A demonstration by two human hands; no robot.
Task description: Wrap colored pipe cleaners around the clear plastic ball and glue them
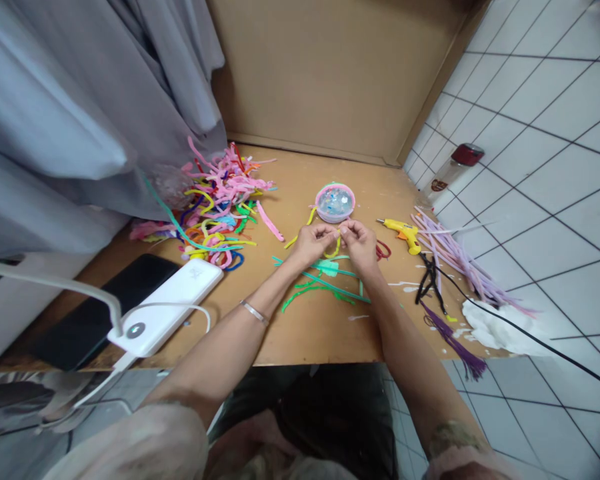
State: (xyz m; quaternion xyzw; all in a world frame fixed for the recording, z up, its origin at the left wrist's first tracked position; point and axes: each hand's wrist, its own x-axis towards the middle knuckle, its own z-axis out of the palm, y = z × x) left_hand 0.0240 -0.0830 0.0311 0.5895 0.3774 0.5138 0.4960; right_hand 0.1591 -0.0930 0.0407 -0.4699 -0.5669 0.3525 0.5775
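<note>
My left hand (311,244) and my right hand (361,244) meet over the middle of the table, fingertips pinched together. A yellow pipe cleaner (334,251) curves down between them, its upper part hidden by the fingers. Just beyond the fingertips stands a small round clear container (335,202) with a pink rim and colourful bits in it. Green pipe cleaners (314,288) and teal ones (347,291) lie below my hands, around a pale green piece (329,267). Beside my right hand rests a dark red pipe cleaner coil (383,250).
A tangled heap of pipe cleaners (225,183) lies at left, near a white power bank (173,303) and black phone (107,310). At right are a yellow glue gun (403,233) with its cord, lilac stems (463,263), a purple tassel (453,340) and a red-capped bottle (450,173).
</note>
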